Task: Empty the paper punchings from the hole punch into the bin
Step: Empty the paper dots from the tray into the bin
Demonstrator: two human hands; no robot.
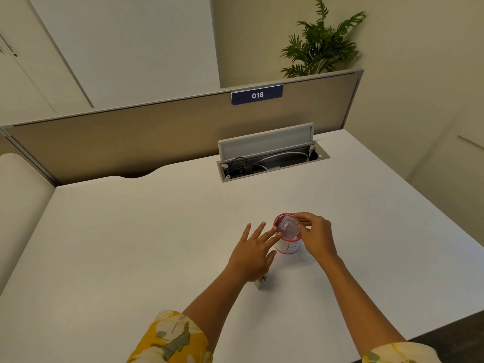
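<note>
counter (pixel 157 231) space around us is wide and bare, so nothing crowds the step. near its front edge stands the bin (pixel 287 248), a small red-rimmed cup marked with a letter, upright. our right hand (pixel 317 238) pinches a clear plastic tray (pixel 289 227) right over the bin's mouth, fingers closed on its far edge, the tray tilted so its open side faces down into the cup. we judge this to be the hole punch's chad tray; whether punchings remain inside it we cannot tell through the blur. our left hand (pixel 252 254) is spread open, grasping nothing, its fingertips (pixel 278 233) touching the bin's near rim. a small pale piece (pixel 260 282) lies on the counter just under the left wrist, probably the rest of the hole punch, mostly hidden.

to do this well, we keep the tray low inside the rim, tip it further, and tap it gently. we steady the bin with the left fingers, since a light cup tips easily and stray punchings scatter.
</note>
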